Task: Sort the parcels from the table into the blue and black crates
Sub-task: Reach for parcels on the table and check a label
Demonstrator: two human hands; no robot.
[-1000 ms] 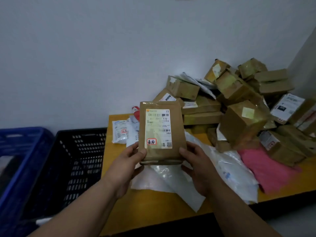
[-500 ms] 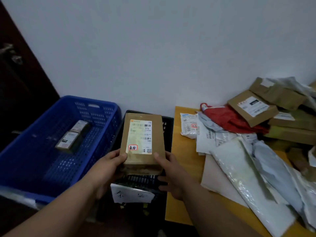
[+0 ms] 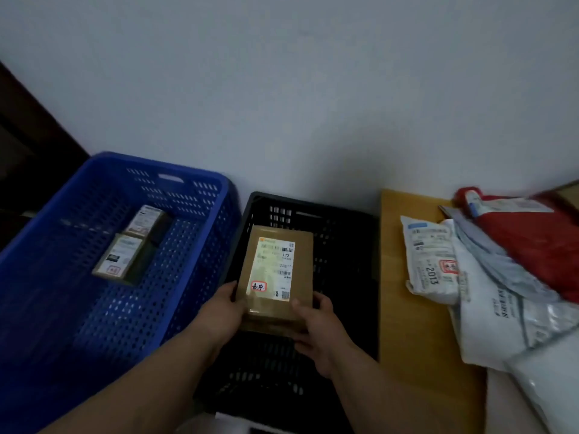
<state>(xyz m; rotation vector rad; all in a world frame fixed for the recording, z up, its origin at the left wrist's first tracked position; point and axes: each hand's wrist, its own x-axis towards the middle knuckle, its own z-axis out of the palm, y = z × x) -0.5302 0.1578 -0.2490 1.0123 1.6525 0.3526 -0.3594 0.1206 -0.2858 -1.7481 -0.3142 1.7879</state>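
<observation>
Brown parcel (image 3: 275,277) gripped by left hand (image 3: 224,308) and right hand (image 3: 316,327), now lower over the black crate (image 3: 347,245), two small boxes (image 3: 130,242) in the one blue crate (image 3: 188,245), table (image 3: 404,308) further right than before

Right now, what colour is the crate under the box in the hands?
Black: the crate below the box, best seen in the head view.

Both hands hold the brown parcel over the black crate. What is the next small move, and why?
Probably lower the brown parcel a little further and let it go. The left hand and the right hand hold its near end, and it already hangs inside the rim of the black crate, not over the blue crate, with nothing seen beneath it.
</observation>
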